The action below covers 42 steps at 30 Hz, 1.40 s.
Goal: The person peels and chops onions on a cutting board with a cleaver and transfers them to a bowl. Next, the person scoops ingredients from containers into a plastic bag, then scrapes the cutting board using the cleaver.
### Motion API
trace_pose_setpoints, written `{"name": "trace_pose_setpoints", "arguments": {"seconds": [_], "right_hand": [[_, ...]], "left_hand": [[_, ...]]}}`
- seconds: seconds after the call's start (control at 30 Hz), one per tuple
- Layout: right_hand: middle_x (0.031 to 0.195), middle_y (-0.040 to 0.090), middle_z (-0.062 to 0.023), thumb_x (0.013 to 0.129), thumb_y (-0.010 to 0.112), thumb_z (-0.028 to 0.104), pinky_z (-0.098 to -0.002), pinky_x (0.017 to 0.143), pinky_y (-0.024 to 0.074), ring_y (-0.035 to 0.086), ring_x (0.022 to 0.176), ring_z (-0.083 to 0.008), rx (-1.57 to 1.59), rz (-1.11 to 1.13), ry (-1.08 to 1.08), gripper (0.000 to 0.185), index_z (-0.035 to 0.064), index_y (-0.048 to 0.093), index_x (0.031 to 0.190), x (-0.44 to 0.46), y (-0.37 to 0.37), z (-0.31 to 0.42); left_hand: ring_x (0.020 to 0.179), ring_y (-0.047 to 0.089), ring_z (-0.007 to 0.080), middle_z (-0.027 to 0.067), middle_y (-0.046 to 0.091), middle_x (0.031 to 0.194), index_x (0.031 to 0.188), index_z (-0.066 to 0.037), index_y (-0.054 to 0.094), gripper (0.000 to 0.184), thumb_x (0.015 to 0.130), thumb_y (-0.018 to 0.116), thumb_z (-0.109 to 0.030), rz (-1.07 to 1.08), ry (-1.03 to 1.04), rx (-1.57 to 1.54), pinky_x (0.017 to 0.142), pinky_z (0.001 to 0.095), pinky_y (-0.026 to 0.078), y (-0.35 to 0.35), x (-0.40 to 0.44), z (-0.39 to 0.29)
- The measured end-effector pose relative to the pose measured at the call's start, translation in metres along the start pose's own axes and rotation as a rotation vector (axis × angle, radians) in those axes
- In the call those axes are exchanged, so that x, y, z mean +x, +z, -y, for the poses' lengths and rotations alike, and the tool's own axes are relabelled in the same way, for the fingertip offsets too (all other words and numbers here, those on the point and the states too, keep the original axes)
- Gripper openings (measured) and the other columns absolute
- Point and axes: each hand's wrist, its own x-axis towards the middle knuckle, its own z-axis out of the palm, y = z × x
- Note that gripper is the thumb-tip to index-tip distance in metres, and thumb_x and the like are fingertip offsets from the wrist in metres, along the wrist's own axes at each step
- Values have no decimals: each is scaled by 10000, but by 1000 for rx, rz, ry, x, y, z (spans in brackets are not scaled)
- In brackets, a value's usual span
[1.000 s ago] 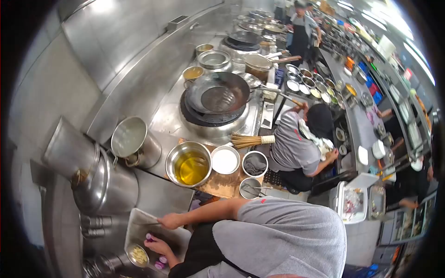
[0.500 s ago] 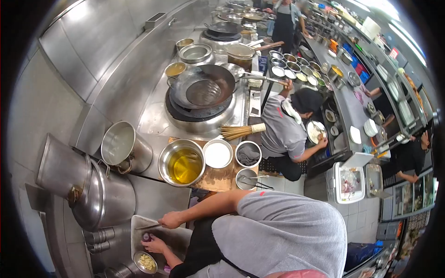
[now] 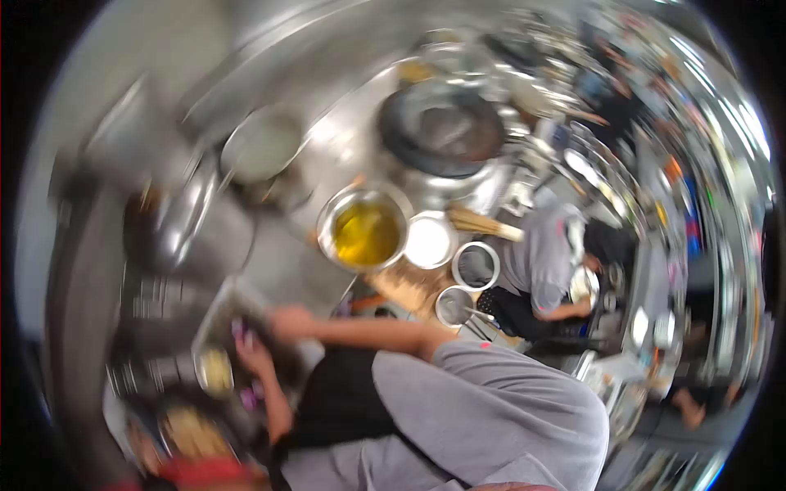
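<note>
My left hand [image 3: 255,358] is closed on a purple-red onion [image 3: 241,332], over a pale shallow tray [image 3: 214,315]. Close above it is my right hand [image 3: 292,324], smeared by motion and curled as a fist. The knife it held half a second ago is lost in the blur now. A small bowl of pale peeled cloves, likely garlic [image 3: 216,372], stands at the tray's near-left side. Another purple onion piece [image 3: 252,398] lies beside my left forearm.
Beyond my right arm are a pot of yellow oil [image 3: 366,233], a white-filled bowl [image 3: 430,240] and a bamboo brush [image 3: 485,222]. A wok [image 3: 446,127] sits further back. Large steel pots [image 3: 184,217] stand left. A crouching co-worker [image 3: 544,254] holds a plate at right.
The whole view has swung and blurred, bringing a pale-filled bowl and a red shape into the lower left. My left hand still holds the onion; my right hand stays close by.
</note>
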Motion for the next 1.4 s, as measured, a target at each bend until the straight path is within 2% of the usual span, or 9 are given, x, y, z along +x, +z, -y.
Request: {"name": "trace_pose_setpoints", "arguments": {"seconds": [0.03,0.2,0.37,0.53,0.97,1.1,1.23,1.33,1.4], "right_hand": [[950,743,-196,846,630,254,-524,727,581,728,867,-393,-53,29,-2,288,85,719,1060,13,15,-18],[992,703,-277,969,600,282,-564,800,537,673,931,-481,8,-72,-63,324,30,629,1171,8,5,-49],[894,687,-306,996,561,277,-626,778,502,651,892,-534,-35,19,-51,300,54,533,1195,-37,-41,-15],[894,697,-286,1017,511,240,-635,795,497,657,873,-535,-143,115,-83,232,58,511,1159,-49,-41,13],[854,688,-315,1009,490,193,-634,762,526,685,846,-514,-260,218,-182,206,39,467,1145,-16,-8,14],[866,687,-327,1014,501,208,-638,777,523,682,858,-521,-222,197,-175,232,42,463,1171,4,22,2],[869,690,-321,1023,506,228,-642,786,516,670,859,-534,-160,182,-183,227,51,473,1163,9,22,-9],[866,689,-314,1026,510,244,-646,775,506,661,855,-540,-124,125,-217,221,54,486,1136,1,13,-6],[856,684,-314,1024,518,239,-648,764,497,652,847,-547,-100,94,-176,212,52,491,1121,-15,-1,1]], "left_hand": [[1171,656,347,192,687,1302,1350,-4,636,412,952,644,-110,82,-162,7,1022,420,493,-3,11,-1],[1091,652,385,179,697,1158,1197,-76,676,414,850,797,-267,-60,-117,273,939,455,517,-11,31,36],[921,695,357,173,718,920,1115,-83,686,235,898,713,-169,-37,-399,163,868,450,542,-25,3,26],[851,653,372,171,653,980,1065,-78,667,181,894,713,-118,-275,-269,93,787,454,532,-23,-8,14],[894,639,409,177,626,983,1021,-66,653,167,870,643,5,-119,-194,245,774,485,520,-23,5,12],[920,646,413,188,646,990,1000,-69,679,124,983,616,-175,-22,-205,347,790,478,525,-43,5,0],[1073,638,394,215,645,1202,1171,-105,675,293,1062,502,-314,169,-557,493,903,507,508,-107,0,-42],[1254,549,393,209,538,1399,1278,-134,648,340,1034,559,-354,72,-96,687,997,493,474,-126,-10,-35],[1325,482,402,195,474,1459,1295,-135,646,378,997,618,-366,190,-75,763,1049,489,447,-124,-10,-49]]}}
